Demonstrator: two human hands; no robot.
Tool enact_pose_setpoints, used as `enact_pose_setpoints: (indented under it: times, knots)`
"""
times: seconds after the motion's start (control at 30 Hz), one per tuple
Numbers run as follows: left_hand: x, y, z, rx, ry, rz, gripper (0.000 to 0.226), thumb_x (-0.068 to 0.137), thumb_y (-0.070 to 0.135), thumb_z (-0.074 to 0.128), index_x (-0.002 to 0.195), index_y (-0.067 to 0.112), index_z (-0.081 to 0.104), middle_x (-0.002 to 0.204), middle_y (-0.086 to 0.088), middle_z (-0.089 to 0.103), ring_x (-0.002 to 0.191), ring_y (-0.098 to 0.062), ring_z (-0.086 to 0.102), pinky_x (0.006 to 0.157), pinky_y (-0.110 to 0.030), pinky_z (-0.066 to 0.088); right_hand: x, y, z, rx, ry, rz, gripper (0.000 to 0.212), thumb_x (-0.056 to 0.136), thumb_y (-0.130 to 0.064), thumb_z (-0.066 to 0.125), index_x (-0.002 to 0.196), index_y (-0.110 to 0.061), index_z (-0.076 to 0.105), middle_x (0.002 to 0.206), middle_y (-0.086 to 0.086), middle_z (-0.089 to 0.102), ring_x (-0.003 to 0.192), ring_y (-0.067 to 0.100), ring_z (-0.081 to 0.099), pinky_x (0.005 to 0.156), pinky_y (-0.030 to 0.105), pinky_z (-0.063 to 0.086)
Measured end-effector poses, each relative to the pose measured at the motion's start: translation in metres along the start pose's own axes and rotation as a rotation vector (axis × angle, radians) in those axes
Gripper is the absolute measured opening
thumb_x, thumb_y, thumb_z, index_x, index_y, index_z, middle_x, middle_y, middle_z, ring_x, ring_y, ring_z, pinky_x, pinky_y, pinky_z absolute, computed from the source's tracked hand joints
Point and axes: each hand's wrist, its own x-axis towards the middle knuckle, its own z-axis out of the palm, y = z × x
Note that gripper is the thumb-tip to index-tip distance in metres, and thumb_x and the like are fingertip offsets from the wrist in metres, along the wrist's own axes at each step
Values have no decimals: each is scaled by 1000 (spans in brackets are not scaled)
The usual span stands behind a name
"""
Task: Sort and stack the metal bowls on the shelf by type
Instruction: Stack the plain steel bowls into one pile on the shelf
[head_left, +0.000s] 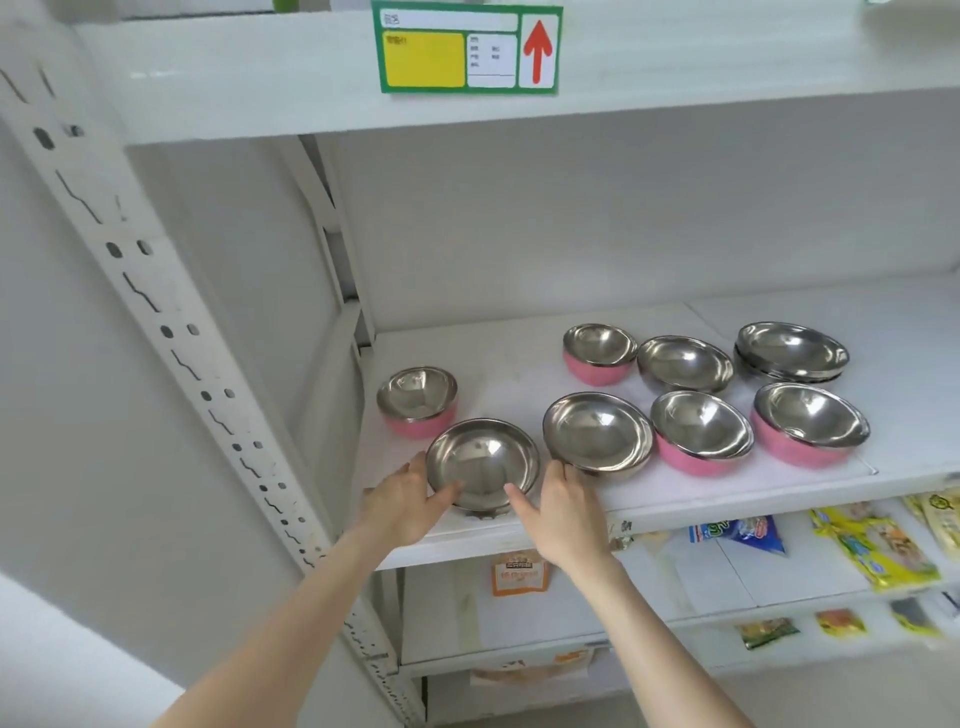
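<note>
Several metal bowls stand on the white shelf (498, 540). A plain steel bowl (480, 462) sits at the front left, gripped by my left hand (402, 506) on its left rim and my right hand (558, 512) on its right rim. To its right is another plain steel bowl (597, 434). Pink-sided bowls stand at the left (417, 402), back middle (597, 353), front right (698, 431) and far right (808, 423). A plain bowl (684, 362) and a stack of plain bowls (792, 351) are at the back right.
A green and yellow label with a red arrow (467, 49) hangs on the shelf above. A slotted white upright (171, 332) runs down the left. Snack packets (872, 545) lie on the lower shelves.
</note>
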Motion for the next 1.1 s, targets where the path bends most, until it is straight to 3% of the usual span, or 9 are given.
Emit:
enact_pose_setpoints:
  times: [0.1,0.23,0.6,0.77,0.87,1.0,1.1]
  knots:
    - [7,-1,8,-360,-69,21,61,90,52,54,139,20,36,109,-1,65,104,-24,62,92,-37,48,6,-1,7,290,-154,134,51,92,-53,50,111,-6,52,109,10,61,105,29,58,81,35,45]
    - [10,-3,13,-484,-77,23,69,87,49,60,144,23,29,105,0,65,101,-23,65,92,-36,50,14,-2,11,519,-205,202,42,93,-45,54,114,-8,51,107,3,58,103,21,55,82,30,39]
    - [-5,-7,8,-586,-73,62,78,79,54,66,141,26,28,108,7,64,97,-16,63,91,-35,52,15,-3,14,555,-181,234,33,83,-45,63,92,-15,52,84,5,66,81,25,67,74,38,53]
    - [-24,2,-6,-689,-64,98,74,85,41,70,142,34,25,104,10,65,88,-10,65,75,-18,47,5,-3,-4,637,-196,198,21,86,-37,65,90,-22,51,92,2,64,73,16,71,55,21,47]
    - [-35,9,-13,-744,-80,98,74,85,42,70,143,38,24,105,1,66,87,-19,68,75,-20,50,-1,1,-17,743,-204,196,28,86,-34,66,106,-18,55,102,8,65,63,11,72,60,28,58]
    - [-44,22,-18,-809,-104,119,72,87,38,68,144,37,23,106,-2,69,83,-18,71,73,-17,50,-5,10,-35,866,-228,193,61,86,-31,68,139,-14,44,102,10,66,68,19,74,64,29,58]
    - [-47,31,-20,-827,-112,135,85,77,52,70,146,38,23,104,-4,71,79,-18,72,82,-26,53,-9,16,-52,898,-226,175,57,87,-29,68,137,-16,44,100,9,68,71,23,74,64,30,58]
